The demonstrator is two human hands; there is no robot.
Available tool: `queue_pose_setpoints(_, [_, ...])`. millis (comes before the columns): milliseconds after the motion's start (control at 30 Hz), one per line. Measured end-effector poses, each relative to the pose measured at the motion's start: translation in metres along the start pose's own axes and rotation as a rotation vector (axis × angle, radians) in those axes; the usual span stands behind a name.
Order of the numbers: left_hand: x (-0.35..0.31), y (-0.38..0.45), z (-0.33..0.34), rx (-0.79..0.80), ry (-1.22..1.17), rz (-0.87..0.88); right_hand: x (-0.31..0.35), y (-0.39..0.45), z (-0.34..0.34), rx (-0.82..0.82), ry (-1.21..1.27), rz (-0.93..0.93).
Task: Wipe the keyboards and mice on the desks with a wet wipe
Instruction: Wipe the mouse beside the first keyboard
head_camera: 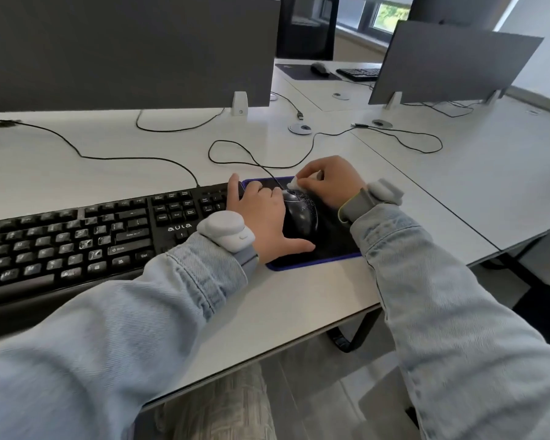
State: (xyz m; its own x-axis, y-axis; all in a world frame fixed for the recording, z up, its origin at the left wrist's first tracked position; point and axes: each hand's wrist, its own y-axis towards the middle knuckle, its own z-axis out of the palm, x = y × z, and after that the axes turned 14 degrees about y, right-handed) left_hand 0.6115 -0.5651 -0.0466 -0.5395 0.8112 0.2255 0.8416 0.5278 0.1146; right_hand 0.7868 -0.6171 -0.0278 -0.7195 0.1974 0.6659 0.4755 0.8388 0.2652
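Note:
A black mouse (300, 214) lies on a black mouse pad with a blue edge (331, 246). My left hand (261, 220) lies flat beside the mouse's left side, fingers straight and thumb stretched along its near end, steadying it. My right hand (331, 182) pinches a small white wet wipe (294, 184) and holds it against the front of the mouse by the cord. A black keyboard (86, 233) sits to the left of the pad.
Grey divider panels (124, 49) stand behind the white desk (299, 300). Black cables (251, 157) loop across the desk. A second keyboard (359, 73) and mouse (319, 68) lie on the far desk. The desk's front edge is near my lap.

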Motion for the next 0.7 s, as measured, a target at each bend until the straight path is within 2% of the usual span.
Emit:
queue_pose_setpoints(433, [0.000, 0.001, 0.005, -0.015, -0.015, -0.017, 0.019, -0.071, -0.027, 0.116, 0.011, -0.166])
queue_pose_setpoints(500, [0.001, 0.001, 0.005, -0.014, -0.019, -0.018, 0.019, -0.070, -0.030, 0.087, 0.030, -0.166])
queue_pose_setpoints(600, [0.001, 0.000, 0.004, -0.005, -0.015, -0.028, 0.015, -0.048, -0.028, -0.045, 0.065, -0.121])
queue_pose_setpoints(700, [0.001, -0.001, 0.004, -0.011, 0.000, -0.037, 0.011, -0.023, -0.016, -0.046, 0.077, -0.066])
